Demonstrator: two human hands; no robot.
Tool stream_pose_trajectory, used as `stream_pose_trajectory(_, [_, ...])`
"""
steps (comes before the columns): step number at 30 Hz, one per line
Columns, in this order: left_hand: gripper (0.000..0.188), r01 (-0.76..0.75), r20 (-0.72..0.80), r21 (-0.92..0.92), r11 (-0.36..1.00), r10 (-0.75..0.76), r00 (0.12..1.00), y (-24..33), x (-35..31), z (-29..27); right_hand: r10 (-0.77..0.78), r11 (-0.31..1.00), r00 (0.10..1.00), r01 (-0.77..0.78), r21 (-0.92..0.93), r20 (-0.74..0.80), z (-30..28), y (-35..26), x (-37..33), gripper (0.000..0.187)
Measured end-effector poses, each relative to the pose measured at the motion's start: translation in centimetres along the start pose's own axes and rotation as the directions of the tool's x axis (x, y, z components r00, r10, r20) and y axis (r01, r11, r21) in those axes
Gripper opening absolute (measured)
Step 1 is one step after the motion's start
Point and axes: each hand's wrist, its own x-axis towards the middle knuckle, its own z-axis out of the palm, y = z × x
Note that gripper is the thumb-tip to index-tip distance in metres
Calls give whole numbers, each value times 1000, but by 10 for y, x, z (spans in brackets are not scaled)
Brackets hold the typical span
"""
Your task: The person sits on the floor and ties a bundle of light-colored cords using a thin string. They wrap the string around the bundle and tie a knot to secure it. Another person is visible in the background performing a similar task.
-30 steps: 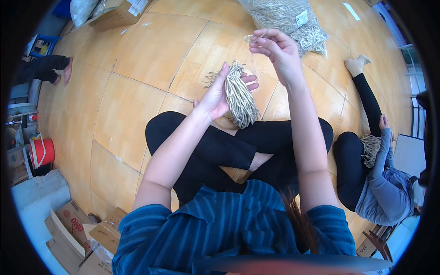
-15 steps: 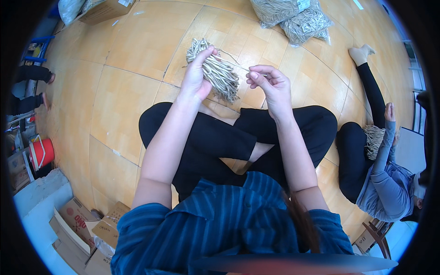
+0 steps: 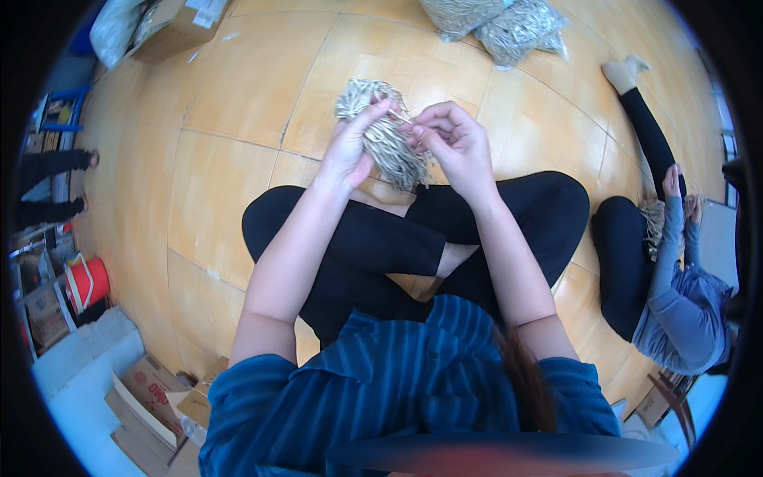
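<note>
A thick bundle of pale, twisted cord strands point(image 3: 395, 155) hangs over the floor in front of my crossed legs. My left hand point(image 3: 355, 147) is closed round its middle, thumb on top, with the far end bunched above the fingers. Close against the bundle's right side, my right hand point(image 3: 453, 143) pinches a thin strand between thumb and fingertips. That strand runs toward my left thumb. The fingers of my left hand beneath the bundle are hidden.
Clear bags of similar cord point(image 3: 520, 32) lie at the far side. To the right another person point(image 3: 675, 302) sits with a cord bundle. A red bucket point(image 3: 87, 284), cardboard boxes point(image 3: 151, 389) and someone's legs point(image 3: 56, 167) are at the left. An open carton point(image 3: 179, 32) stands far left.
My right hand has moved left, bringing the pinched strand up to the bundle. My left hand and the bundle have shifted slightly right and nearer to me.
</note>
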Motion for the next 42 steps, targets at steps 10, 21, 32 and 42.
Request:
stream_pose_trajectory(10, [45,35,-59,278,960,-19,998,-8,-3,-10,384,883,902,-422,206,197,-14,7,-16,27])
stream_pose_trajectory(21, [38,113,-291,300,947,-22,957,-13,14,-21,52,940,998,-40,-338,28,-126,-14,2,17])
stream_pose_trajectory(32, [38,172,-108,121,978,-160,981,-66,27,38,38,989,985,-12,-150,170,-129,1,8,19])
stream_pose_trajectory(42, [45,119,-224,375,919,-35,974,-73,40,71,-35,910,998,51,-410,47,-117,3,8,27])
